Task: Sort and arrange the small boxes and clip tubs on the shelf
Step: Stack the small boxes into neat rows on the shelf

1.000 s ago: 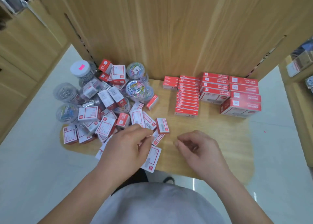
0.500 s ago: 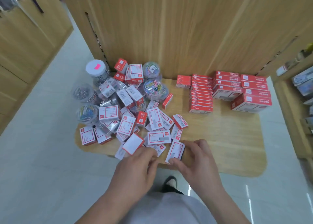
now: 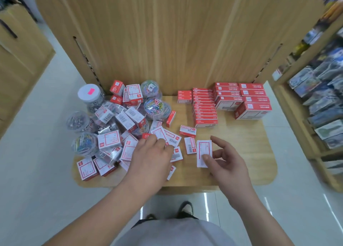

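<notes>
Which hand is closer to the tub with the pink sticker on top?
Left. The left hand rests on the box pile, right of the tub; the right hand, pinching a white box, is farther right.

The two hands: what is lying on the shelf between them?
In the head view, a barcode-up box lies flat between the left hand and the white box that the right hand pinches.
</notes>
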